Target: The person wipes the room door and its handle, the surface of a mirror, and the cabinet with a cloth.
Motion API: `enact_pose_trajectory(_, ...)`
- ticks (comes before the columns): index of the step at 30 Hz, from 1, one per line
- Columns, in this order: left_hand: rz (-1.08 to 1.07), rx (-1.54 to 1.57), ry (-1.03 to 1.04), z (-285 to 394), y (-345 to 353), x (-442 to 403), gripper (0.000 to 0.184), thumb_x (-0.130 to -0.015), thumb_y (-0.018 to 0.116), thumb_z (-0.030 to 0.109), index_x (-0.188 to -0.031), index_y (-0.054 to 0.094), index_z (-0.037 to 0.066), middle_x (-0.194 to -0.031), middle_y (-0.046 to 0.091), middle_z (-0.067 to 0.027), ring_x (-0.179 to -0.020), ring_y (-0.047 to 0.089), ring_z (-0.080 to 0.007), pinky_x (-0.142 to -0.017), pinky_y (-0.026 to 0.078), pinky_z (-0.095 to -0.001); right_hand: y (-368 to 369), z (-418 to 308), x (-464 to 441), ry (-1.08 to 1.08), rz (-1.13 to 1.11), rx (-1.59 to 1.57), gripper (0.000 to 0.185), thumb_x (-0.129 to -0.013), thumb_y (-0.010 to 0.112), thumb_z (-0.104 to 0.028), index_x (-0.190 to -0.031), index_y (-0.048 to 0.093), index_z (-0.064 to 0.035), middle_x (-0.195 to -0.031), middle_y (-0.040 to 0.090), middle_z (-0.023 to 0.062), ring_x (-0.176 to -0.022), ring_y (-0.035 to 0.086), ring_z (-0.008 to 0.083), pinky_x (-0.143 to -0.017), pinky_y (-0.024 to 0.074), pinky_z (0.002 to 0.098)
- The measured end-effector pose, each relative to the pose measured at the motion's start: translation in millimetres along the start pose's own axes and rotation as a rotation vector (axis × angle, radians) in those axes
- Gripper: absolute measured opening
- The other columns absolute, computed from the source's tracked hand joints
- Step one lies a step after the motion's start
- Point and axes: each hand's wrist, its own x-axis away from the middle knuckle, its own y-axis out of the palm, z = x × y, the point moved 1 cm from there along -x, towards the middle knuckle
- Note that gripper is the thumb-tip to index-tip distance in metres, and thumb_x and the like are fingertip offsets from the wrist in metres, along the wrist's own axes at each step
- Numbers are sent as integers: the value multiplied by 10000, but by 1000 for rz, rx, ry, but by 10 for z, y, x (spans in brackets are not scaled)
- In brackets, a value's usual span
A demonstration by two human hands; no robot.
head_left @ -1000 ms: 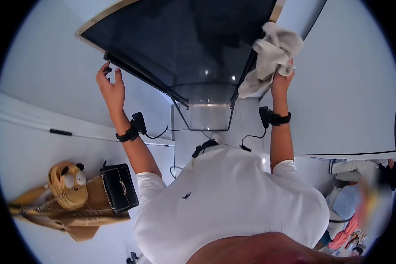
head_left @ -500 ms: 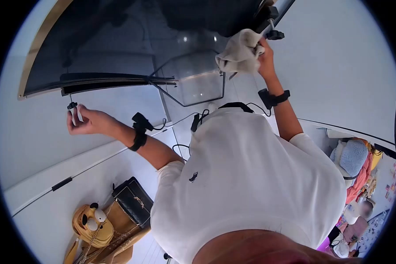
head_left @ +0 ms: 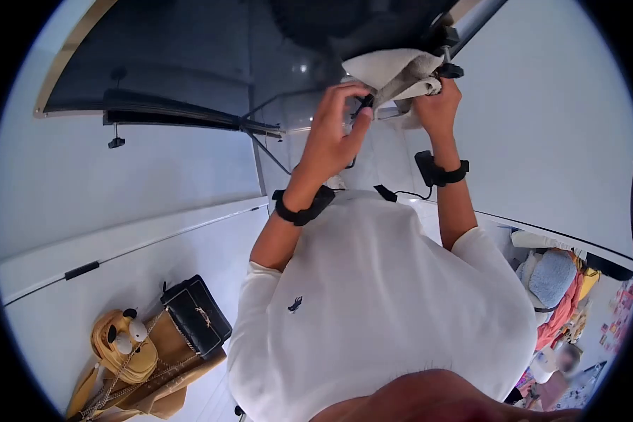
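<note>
A crumpled grey-beige cloth [head_left: 394, 74] lies against the underside edge of a dark glossy panel [head_left: 190, 49]. My right hand [head_left: 439, 109] grips the cloth, its fingers partly hidden in the folds, just under a black clamp knob [head_left: 451, 71]. Beside the cloth's left side is my left hand [head_left: 334, 130], with thumb and fingers curved and apart. A small black piece shows between its thumb and fingertips; I cannot make out what it belongs to. Another black clamp knob [head_left: 117, 143] hangs below the panel at the left, untouched.
A thin dark frame strut [head_left: 269, 153] is behind my left forearm. Wired black wrist devices sit on both wrists. At lower left are a black handbag [head_left: 197, 316] and a yellow bag [head_left: 124, 344]. Piled fabrics [head_left: 552, 278] and another person [head_left: 552, 369] appear at lower right.
My left hand has left the left clamp knob and moved right, to the cloth. My right hand still holds the cloth, now closer to the right knob. The view has shifted slightly.
</note>
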Motion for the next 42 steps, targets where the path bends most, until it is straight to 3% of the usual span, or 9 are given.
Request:
enact_pose_trajectory(4, -100, -19, 270, -14, 389, -249, 308, -932, 609, 80, -1238, 613, 38, -1390, 533, -193, -1306, 511, -338, -1063, 411, -395, 46, -32, 13, 40, 76, -105, 358, -730, 752, -83, -1058, 622, -24, -957, 674, 171, -891, 663, 393, -763, 524, 416)
enact_pose_trajectory(10, 8, 86, 103, -661, 908, -228, 240, -891, 587, 10, -1117, 665, 30, -1444, 483, -212, -1318, 507, -353, -1100, 389, -409, 352, 414, 617, 376, -32, -131, 392, -723, 731, -38, -1099, 622, -19, -1012, 670, 180, -934, 664, 383, -817, 528, 407)
enact_pose_trajectory(20, 127, 55, 510, 133, 588, -587, 212, -796, 560, -56, -953, 688, 8, -1341, 589, -225, -1218, 605, -337, -998, 477, -369, 43, -191, 165, -99, 309, -231, 426, -740, 602, 87, -1159, 627, 18, -1103, 655, 200, -983, 663, 366, -873, 522, 373)
enact_pose_trajectory(24, 7, 54, 242, -520, 667, -373, 218, -803, 573, -68, -985, 676, -7, -1277, 621, -209, -1183, 628, -321, -989, 485, -370, 463, 314, 574, -1, 289, -166, 404, -760, 579, 74, -1156, 634, 12, -1109, 660, 221, -1003, 661, 394, -883, 522, 400)
enact_pose_trajectory(26, -14, 29, 176, -752, 773, -286, 167, -837, 598, -51, -982, 660, 7, -1178, 646, -186, -1115, 651, -317, -950, 510, -368, 615, 629, 803, 262, 106, -167, 401, -765, 592, 51, -1161, 638, 3, -1065, 676, 234, -992, 671, 403, -876, 526, 416)
enact_pose_trajectory(31, -16, 273, 31, -716, 755, -366, 223, -884, 584, -62, -1103, 621, -39, -1122, 680, -133, -1086, 641, -168, -945, 508, -300, 278, 450, 551, 162, 38, -184, 378, -772, 595, 22, -1146, 642, 11, -1066, 692, 204, -971, 684, 377, -861, 528, 381)
enact_pose_trajectory(35, -9, 310, 95, -493, 617, -500, 275, -921, 558, -12, -1195, 576, -30, -1173, 657, -128, -1110, 624, -171, -985, 476, -315, -33, -62, 162, 159, 67, -275, 396, -763, 564, 33, -1154, 628, 27, -1099, 677, 193, -956, 678, 322, -877, 514, 325)
enact_pose_trajectory(40, -105, 191, 1, -1269, 862, -167, 329, -916, 632, 118, -1210, 584, -20, -1147, 673, -197, -1119, 646, -282, -972, 474, -355, 390, 509, 561, 252, 56, -239, 390, -777, 582, -7, -1164, 629, 16, -1076, 688, 199, -969, 681, 361, -866, 526, 368)
enact_pose_trajectory(42, -206, 309, -272, -1282, 964, -77, 362, -938, 635, 203, -1232, 579, 0, -1162, 668, -212, -1138, 637, -315, -987, 461, -363, 415, 576, 672, 342, -3, -132, 379, -786, 598, -27, -1162, 631, 13, -1066, 689, 205, -975, 678, 379, -858, 530, 386)
